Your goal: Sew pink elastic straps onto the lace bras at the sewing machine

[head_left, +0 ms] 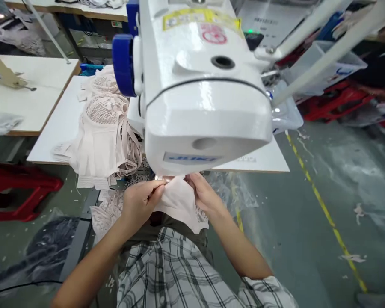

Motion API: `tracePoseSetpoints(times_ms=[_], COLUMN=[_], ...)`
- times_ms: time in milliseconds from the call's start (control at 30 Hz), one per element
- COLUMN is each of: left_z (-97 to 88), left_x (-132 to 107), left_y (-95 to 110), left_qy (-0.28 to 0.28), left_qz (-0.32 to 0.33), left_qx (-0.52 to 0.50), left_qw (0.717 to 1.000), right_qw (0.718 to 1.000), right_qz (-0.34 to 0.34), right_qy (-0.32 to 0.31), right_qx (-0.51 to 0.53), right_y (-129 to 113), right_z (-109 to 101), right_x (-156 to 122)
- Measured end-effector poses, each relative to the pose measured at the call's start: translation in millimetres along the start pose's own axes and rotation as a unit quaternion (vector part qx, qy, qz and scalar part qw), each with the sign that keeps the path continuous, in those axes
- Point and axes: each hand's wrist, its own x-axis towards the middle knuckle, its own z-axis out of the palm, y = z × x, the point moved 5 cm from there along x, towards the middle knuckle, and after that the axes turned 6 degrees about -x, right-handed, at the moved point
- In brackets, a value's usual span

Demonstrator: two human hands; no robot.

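Observation:
A pale pink bra piece [179, 201] with a lace edge hangs between my hands, just under the front of a white sewing machine [208, 115]. My left hand [143, 197] pinches its upper left edge between thumb and fingers. At the upper right edge, my right hand [207, 194] is closed on the same fabric, its fingertips partly hidden behind the cloth. The machine head covers the needle area from view. On the white table left of the machine lies a thick stack of pale pink lace bra pieces [99, 132], some hanging over the front edge.
More lace pieces [107, 211] hang below the table beside my left forearm. A blue handwheel [123, 64] juts from the machine's left side. Red stools [19, 190] stand at left and far right. A clear plastic bin [333, 64] is at the back right.

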Motion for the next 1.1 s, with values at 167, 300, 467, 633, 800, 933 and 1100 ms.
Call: tracePoseSetpoints(times_ms=[167,300,467,633,800,933,1100], left_z=[0.4,23.2,44.5,33.8,36.8,46.2,48.5], left_x=[-21.4,-40.5,-48.8,-49.2,-53.6,-60.9,-91.5], left_y=[20.8,34.2,35.4,40.8,46.7,77.0,66.0], left_qy=[-0.039,-0.099,-0.118,-0.056,-0.050,-0.145,-0.362], left_qz=[0.142,0.166,0.221,0.267,0.271,0.188,-0.102], left_qx=[0.060,0.051,0.079,0.103,0.083,-0.098,-0.342], left_qw=[0.987,0.980,0.965,0.957,0.958,0.966,0.861], right_qw=[0.995,0.934,0.890,0.873,0.847,0.842,0.880], right_qz=[-0.105,-0.291,-0.344,-0.349,-0.356,-0.264,-0.131], right_qy=[-0.001,-0.062,-0.082,-0.068,-0.088,-0.081,-0.112], right_qx=[-0.005,-0.199,-0.287,-0.334,-0.384,-0.463,-0.443], right_y=[7.6,-11.0,-17.9,-18.0,-9.7,34.7,78.1], right_z=[-6.6,7.5,14.4,8.4,-19.0,-70.0,-107.6], right_x=[-51.3,-98.5,-126.3,-138.8,-133.5,-88.4,-69.1])
